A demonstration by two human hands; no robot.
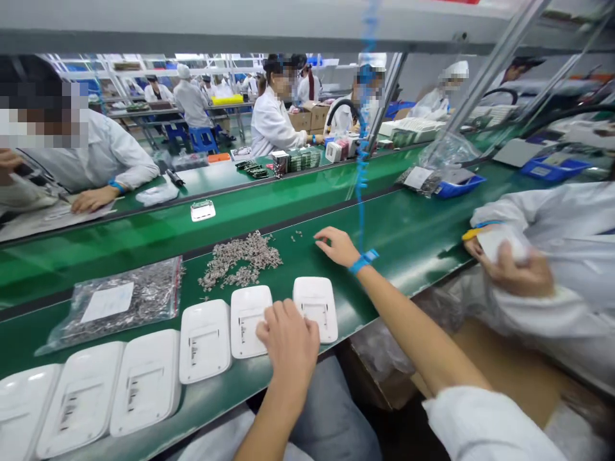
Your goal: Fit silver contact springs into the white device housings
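Note:
My left hand (290,336) is over the gap between two white plastic housings (250,301) (314,291), its fingers bent downward and close together. Whatever its fingertips hold, if anything, is hidden. Farther out, my right hand (339,246) hovers above the green bench, thumb and forefinger curled into a pinch; nothing can be made out between them. It wears a blue wrist strap (364,261). Left of it lies a loose heap of small metal pieces (243,257), with a few strays (296,235) apart. More white housings (205,342) stand in a row leftward, recessed faces up.
A clear bag of metal parts (154,291) lies behind the housings. Beyond runs a green conveyor belt (283,195) carrying a white part (202,210). A coiled blue cord (361,166) hangs ahead. At right, a co-worker's hands (521,272) hold a white piece.

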